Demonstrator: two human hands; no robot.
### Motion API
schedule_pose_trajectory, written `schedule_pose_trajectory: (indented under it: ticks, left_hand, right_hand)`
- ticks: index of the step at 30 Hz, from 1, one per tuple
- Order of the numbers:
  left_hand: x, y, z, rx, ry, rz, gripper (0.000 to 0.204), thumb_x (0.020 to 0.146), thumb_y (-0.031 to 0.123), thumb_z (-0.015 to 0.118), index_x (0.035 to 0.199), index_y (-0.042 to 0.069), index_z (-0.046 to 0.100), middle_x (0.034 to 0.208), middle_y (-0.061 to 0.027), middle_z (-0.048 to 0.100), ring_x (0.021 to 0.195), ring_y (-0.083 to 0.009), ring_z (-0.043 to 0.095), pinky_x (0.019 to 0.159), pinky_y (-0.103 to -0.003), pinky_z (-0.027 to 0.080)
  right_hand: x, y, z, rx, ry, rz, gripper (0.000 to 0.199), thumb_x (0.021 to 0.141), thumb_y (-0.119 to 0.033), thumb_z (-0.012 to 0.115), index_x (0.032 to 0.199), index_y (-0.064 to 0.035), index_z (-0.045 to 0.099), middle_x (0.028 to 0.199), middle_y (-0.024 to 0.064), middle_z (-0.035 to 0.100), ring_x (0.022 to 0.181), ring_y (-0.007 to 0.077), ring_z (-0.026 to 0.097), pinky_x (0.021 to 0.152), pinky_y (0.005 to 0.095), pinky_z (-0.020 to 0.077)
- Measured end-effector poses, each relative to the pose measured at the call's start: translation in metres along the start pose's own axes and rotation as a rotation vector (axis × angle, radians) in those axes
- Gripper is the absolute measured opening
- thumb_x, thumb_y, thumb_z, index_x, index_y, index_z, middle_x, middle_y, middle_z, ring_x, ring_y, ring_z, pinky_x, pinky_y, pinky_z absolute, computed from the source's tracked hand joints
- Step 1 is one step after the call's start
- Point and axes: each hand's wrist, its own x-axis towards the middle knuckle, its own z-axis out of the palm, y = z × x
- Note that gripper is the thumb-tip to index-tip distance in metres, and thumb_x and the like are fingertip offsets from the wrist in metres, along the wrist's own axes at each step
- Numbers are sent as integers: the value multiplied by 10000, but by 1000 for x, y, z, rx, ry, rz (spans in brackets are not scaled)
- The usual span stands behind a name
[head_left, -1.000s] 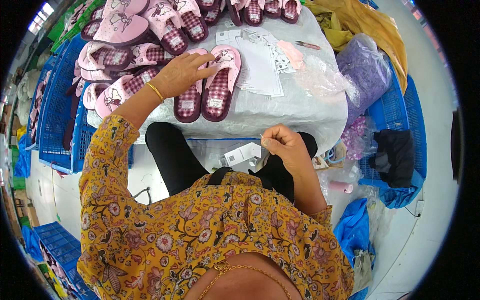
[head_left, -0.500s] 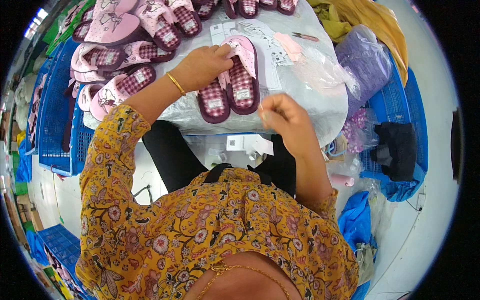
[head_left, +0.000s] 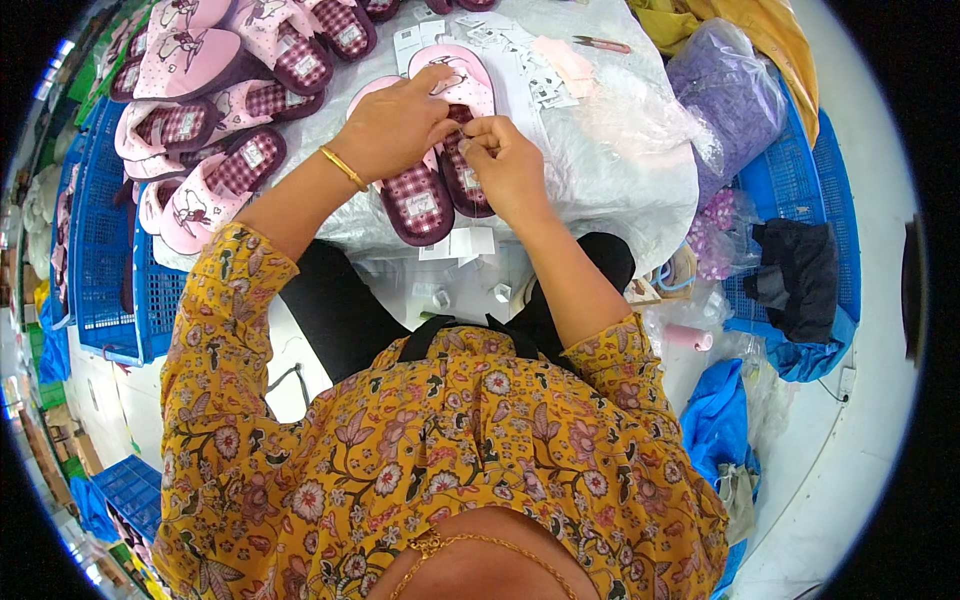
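Note:
A pair of pink slippers with dark red checked insoles lies on the table in front of me, the left slipper (head_left: 415, 205) overlapping the right slipper (head_left: 466, 192). My left hand (head_left: 393, 122) is closed over the inner edges of their pink uppers, covering part of both. Close beside it, my right hand (head_left: 508, 168) pinches finger and thumb together at the right slipper's upper edge. What it pinches looks like a thin string, barely visible. Below the slippers' heels, a white card tag (head_left: 470, 243) hangs at the table's front edge.
More pink slippers (head_left: 222, 195) are heaped at the table's left. Printed paper sheets (head_left: 500, 50), pink slips (head_left: 565, 62) and thread snips (head_left: 602, 44) lie on its far side. Blue crates (head_left: 105, 240) flank the table, and a purple bundle in plastic (head_left: 722, 100) sits at the right.
My right hand has moved left and away from me, from beside the heels to the slipper upper near my left hand. The white tag has swung left with it. The view has shifted slightly.

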Motion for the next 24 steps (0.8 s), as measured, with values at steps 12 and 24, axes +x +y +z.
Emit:
schedule_pose_trajectory:
  ticks: [12,24]
  left_hand:
    - [-14,-24,30,-323,108,-97,211,813,74,590,952,104,746,1400,-63,509,1149,-257,586,944,-354,490]
    - [-17,-26,36,-372,155,-68,236,803,36,600,987,79,741,1401,-91,510,1206,-273,557,991,-344,468]
  right_hand:
    - [3,1,5,-270,-53,-45,231,786,-81,699,999,-66,609,807,112,705,757,299,687,680,401,517]
    - [3,-8,9,-412,-70,4,250,782,-125,702,1010,-81,608,832,97,709,797,307,682,695,424,512]
